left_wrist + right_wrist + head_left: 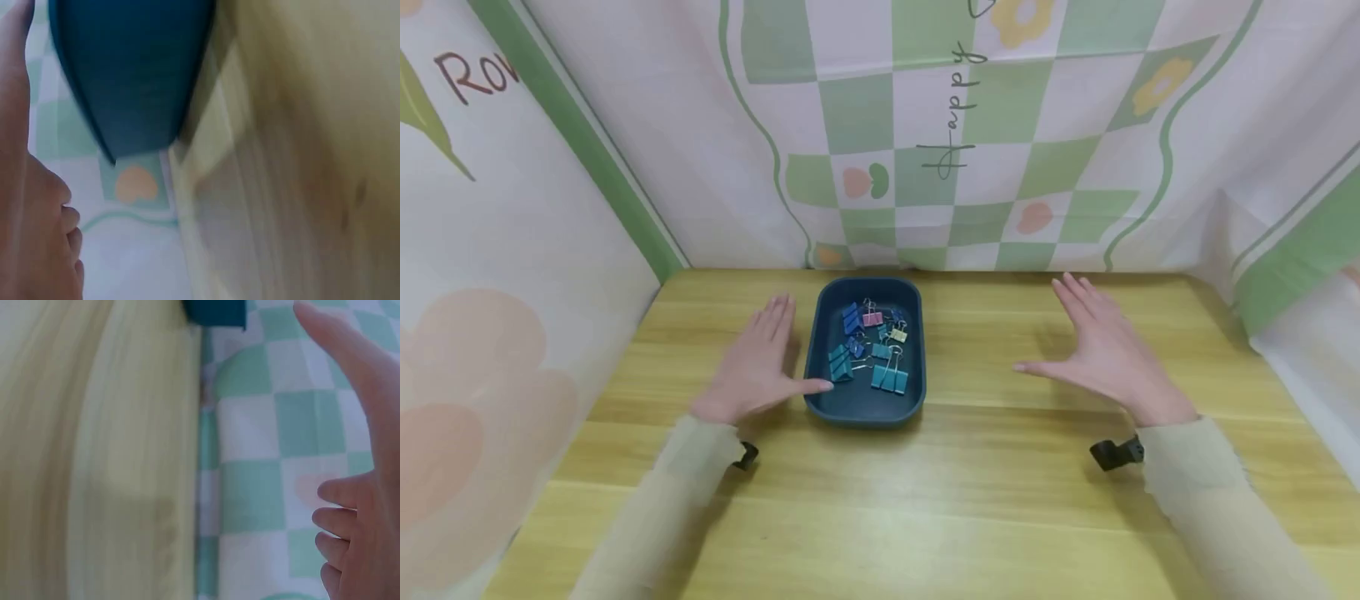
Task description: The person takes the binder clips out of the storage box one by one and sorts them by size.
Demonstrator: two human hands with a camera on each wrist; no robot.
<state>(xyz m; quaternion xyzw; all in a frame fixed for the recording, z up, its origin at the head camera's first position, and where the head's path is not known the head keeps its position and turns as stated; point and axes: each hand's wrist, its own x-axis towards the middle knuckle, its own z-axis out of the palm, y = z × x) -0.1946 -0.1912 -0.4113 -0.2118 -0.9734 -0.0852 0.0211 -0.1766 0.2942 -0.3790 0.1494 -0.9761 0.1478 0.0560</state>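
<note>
Fingers [776, 318] straight on left hand [748, 367] and right hand [1108, 354].
Rounded navy plastic tray [867, 410] of multicoloured metal binder clips [889, 379] sits at left hand's three o'clock on pale wooden table [895, 517]; green-white checked cloth [922, 175] hangs at twelve.

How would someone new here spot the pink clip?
On the wooden table, find the dark blue tray by the person's left hand. Toward its far end, the pink clip lies just right of a blue clip. No other clip there is pink; its neighbours are blue, teal or pale yellow.
</note>
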